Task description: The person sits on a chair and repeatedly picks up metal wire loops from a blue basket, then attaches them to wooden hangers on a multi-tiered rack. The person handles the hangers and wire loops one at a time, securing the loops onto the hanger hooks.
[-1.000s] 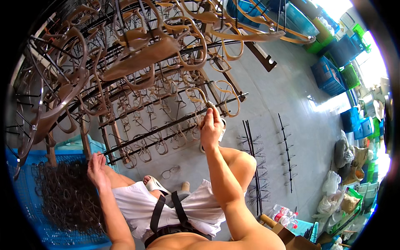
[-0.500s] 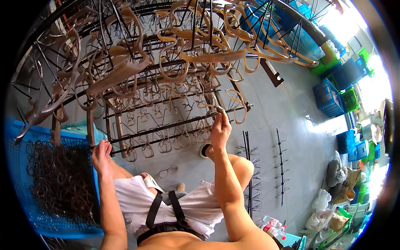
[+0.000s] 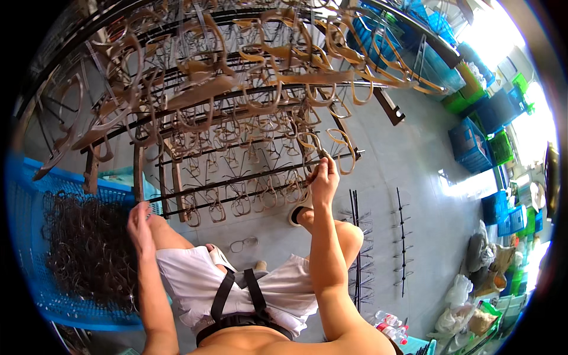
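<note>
My right hand (image 3: 324, 178) is raised at the right end of a lower rod on a rack. Its thumb and fingers pinch a brownish eyeglass frame (image 3: 308, 136) by the edge. Close beside it, another frame (image 3: 341, 144) hangs near the rod's end. My left hand (image 3: 140, 228) is at the left end of the lower rod (image 3: 204, 190), its fingers closed together; whether they grip the rod tip or something small cannot be made out. Rows of translucent brown frames (image 3: 239, 204) hang from the rods between my hands.
Larger-looking frames (image 3: 204, 92) hang on nearer bars above. A blue basket (image 3: 26, 236) at left holds a heap of dark, thin, tangled pieces (image 3: 89, 254). Spiky black rods (image 3: 401, 242) and a loose eyeglass frame (image 3: 244, 244) lie on the floor. Blue and green crates (image 3: 469, 142) stand at right.
My right hand has shifted slightly right, and an eyeglass frame now shows plainly at its fingertips. My left hand has dropped slightly. The rack appears shifted a little in view.
</note>
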`<state>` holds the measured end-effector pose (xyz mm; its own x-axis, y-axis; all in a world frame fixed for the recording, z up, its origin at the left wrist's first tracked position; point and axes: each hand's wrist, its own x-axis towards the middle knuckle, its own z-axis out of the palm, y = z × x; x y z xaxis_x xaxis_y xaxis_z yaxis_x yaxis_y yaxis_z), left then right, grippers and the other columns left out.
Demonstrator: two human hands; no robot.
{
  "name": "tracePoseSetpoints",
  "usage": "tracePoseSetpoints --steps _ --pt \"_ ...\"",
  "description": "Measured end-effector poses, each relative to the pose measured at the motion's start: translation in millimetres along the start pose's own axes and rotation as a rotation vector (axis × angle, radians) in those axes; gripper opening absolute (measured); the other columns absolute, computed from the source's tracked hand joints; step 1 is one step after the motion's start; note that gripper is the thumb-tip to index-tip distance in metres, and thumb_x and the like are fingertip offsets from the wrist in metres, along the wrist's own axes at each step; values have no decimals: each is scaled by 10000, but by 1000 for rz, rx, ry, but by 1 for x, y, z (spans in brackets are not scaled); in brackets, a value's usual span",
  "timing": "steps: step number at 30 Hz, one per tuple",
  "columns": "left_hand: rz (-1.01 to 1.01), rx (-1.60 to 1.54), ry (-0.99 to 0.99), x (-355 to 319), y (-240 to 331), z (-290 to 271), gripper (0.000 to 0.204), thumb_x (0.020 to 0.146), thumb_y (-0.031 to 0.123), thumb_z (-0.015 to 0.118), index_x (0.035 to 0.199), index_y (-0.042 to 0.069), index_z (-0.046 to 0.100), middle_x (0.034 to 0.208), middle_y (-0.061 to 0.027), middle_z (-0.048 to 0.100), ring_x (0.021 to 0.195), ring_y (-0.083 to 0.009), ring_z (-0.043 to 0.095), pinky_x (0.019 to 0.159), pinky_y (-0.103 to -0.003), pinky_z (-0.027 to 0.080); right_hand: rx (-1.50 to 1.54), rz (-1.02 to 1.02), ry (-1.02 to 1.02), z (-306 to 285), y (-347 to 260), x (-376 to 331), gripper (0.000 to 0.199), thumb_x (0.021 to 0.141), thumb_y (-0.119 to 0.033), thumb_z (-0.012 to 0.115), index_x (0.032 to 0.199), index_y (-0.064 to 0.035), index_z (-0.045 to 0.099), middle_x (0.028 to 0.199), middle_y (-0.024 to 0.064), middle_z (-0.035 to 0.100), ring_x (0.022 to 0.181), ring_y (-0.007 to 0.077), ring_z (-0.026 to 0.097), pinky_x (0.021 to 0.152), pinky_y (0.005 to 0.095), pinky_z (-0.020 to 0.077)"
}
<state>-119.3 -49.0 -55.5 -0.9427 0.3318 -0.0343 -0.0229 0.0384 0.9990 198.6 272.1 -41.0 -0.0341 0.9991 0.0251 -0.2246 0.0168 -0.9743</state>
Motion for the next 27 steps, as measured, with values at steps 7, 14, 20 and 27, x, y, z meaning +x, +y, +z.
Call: tracePoseSetpoints --steps 7,14,20,27 --pt "-300 1370 87 -14 12 -90 460 712 333 674 1005 -11 593 1098 -227 571 1069 -355 515 926 -439 401 -756 -291 142 -11 -4 -29 286 879 -100 535 1137 12 485 953 105 414 788 196 465 680 328 421" --pt "82 1321 266 -4 -65 -156 276 752 37 549 1028 38 532 940 -195 597 977 -370 508 788 -438 477 -717 -731 -423 87 -6 -168 289 813 10 520 1102 8 514 879 122 488 778 238 471 706 353 397" --pt "174 600 539 -9 -2 -195 238 821 106 633 1035 23 571 837 -120 648 751 -179 623 672 -286 495 -273 -134 -1244 174 27 -292 310 824 13 557 1131 14 514 852 120 518 719 207 522 648 302 450" --pt "136 18 379 -41 17 -161 267 834 85 647 1055 -24 545 927 -90 619 793 -127 598 676 -252 517 59 611 -1349 277 106 -373 514 923 -284 521 1302 17 347 1061 127 438 922 180 456 814 275 413"
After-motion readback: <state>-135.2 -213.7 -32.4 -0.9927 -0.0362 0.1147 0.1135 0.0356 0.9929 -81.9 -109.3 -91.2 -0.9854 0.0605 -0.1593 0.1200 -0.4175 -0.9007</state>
